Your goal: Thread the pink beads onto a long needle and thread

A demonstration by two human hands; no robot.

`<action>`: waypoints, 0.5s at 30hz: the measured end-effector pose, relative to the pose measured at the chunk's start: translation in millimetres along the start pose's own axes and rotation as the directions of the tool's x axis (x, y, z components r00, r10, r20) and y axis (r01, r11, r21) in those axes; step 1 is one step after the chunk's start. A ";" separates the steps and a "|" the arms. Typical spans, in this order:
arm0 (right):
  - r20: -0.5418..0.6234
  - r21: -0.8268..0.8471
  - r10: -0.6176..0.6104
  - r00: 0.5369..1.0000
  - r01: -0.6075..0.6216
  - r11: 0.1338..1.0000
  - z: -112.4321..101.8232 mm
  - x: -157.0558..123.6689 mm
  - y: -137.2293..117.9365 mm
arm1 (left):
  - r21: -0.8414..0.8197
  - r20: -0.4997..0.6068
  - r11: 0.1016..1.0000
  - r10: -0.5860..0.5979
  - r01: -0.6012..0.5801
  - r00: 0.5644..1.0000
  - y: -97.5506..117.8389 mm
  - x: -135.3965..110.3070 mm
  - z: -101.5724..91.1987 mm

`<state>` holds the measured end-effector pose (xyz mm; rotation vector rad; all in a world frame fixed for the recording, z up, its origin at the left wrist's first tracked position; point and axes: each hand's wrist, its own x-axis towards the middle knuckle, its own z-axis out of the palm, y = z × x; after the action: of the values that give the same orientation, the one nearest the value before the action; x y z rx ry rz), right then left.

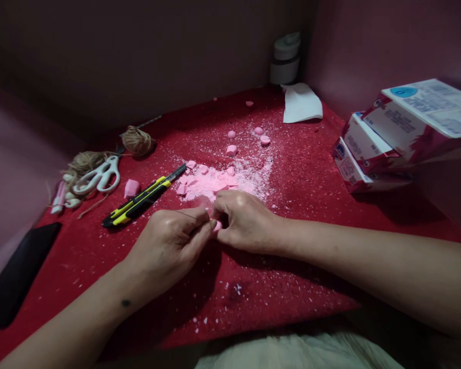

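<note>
My left hand (176, 238) is closed in a pinch on a thin needle-like rod (190, 214), whose shaft runs back over the fingers. Facing it, my right hand (246, 220) grips a small pink soap-like piece (217, 226), mostly hidden by the fingertips. The fingertips of both hands meet at this piece, low over the red tabletop. Just beyond them lies a heap of pink shavings and chunks (211, 183). A yellow and black utility knife (144, 200) rests left of the heap, blade out. Several small carved pink pieces (231, 150) lie farther back.
White-handled scissors (100, 177), twine balls (137, 141) and a pink block (131, 188) are at left. A black flat object (21, 274) lies at the left edge. Stacked boxes (407, 123) stand right. White paper (302, 103) and a lidded container (285, 59) sit at the back.
</note>
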<state>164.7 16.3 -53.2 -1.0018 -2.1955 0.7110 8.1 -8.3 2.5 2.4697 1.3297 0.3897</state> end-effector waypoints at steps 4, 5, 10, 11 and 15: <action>-0.003 -0.002 0.003 1.000 -0.003 1.000 0.7 0.8 0.4 | 0.030 -0.065 1.000 0.000 0.002 0.998 -0.2 0.8 1.4; -0.001 -0.006 0.007 1.000 -0.007 1.000 0.9 1.1 0.2 | 0.064 -0.088 0.998 0.003 0.002 0.996 -0.4 0.7 1.6; 0.009 0.000 0.014 1.000 -0.014 1.000 0.5 1.8 -1.1 | -0.008 0.009 1.000 -0.012 0.012 1.000 0.0 1.1 1.0; 0.010 0.000 0.016 1.000 -0.016 1.000 0.4 1.8 -1.2 | -0.038 0.025 0.999 -0.016 0.017 1.000 -0.1 1.4 0.8; 0.010 -0.010 0.021 1.000 -0.021 1.000 -0.2 1.0 -0.9 | 0.045 -0.073 0.999 -0.021 0.025 0.997 -1.4 1.7 0.2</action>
<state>163.8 16.6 -52.1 -1.0296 -2.2026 0.7165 8.0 -6.2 2.0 2.4972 1.4095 0.4529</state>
